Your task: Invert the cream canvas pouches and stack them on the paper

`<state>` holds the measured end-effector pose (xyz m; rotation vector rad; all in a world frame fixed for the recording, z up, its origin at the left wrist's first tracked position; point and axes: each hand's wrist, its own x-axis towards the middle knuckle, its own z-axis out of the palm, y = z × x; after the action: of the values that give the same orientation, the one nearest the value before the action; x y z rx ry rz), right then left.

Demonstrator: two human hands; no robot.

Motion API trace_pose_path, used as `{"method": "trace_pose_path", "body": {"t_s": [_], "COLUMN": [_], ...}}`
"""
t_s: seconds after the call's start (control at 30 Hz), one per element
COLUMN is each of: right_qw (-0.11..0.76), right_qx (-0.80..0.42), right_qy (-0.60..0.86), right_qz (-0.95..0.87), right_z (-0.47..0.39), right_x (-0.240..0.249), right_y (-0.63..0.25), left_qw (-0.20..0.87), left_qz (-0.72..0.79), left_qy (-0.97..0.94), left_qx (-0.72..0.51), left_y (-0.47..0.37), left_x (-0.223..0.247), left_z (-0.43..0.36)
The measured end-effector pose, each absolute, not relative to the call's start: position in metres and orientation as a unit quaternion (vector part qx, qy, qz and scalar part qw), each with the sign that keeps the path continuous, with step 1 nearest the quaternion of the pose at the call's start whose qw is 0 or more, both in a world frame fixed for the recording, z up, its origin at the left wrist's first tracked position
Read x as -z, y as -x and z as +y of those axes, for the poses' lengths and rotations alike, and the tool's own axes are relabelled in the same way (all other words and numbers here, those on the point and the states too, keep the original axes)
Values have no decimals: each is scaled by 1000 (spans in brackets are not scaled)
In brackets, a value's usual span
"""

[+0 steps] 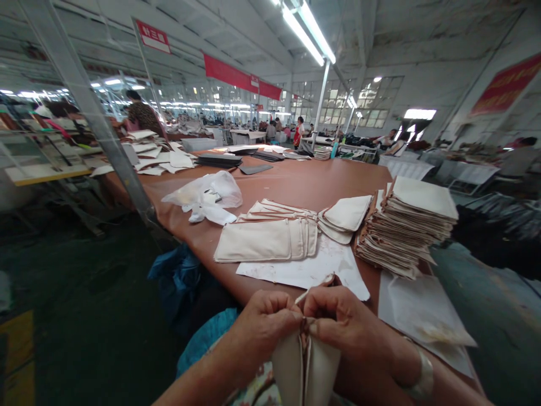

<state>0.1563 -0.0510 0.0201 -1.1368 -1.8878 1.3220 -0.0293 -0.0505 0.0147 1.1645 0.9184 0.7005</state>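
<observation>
Low in the head view, a cream panel piece with brown edges (323,366) hangs between my two hands, its two sides parted along a dark seam. My left hand (268,318) pinches it on one side of that seam, thumb and fingers pressed together. Close beside it, my right hand (338,316) grips the other side in the same way. A narrow strip of the piece sticks up beyond my right fingers. On the table ahead lies a fanned row of similar cream pieces (253,241), partly on a white paper sheet (338,270).
A tall stack of cream pieces (418,220) stands on the right of the brown-covered table (304,177). A crumpled plastic bag (211,194) lies left of the row. Dark flat panels (220,161) are farther back. A metal post (93,107) rises at the left edge; several people work beyond.
</observation>
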Motion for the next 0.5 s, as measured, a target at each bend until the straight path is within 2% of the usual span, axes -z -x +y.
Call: {"method": "trace_pose_path", "body": {"t_s": [0.1, 0.2, 0.33, 0.5], "right_qw": [288, 308, 304, 312], "right_qx": [-534, -493, -429, -445], "right_qy": [411, 429, 447, 452], "right_qz": [-680, -691, -724, -707], "right_z": [-48, -51, -54, -55], "right_x": [-20, -21, -23, -23], "right_y": [-162, -160, -153, -153], "left_qw": [690, 675, 610, 516], "left_qz": [398, 411, 438, 440], "left_qy": [-522, -532, -587, -657], "left_qx": [-304, -304, -303, -327], "left_y": [31, 34, 35, 34], "left_x": [-20, -23, -20, -20], "left_z": [-49, -49, -51, -59]}}
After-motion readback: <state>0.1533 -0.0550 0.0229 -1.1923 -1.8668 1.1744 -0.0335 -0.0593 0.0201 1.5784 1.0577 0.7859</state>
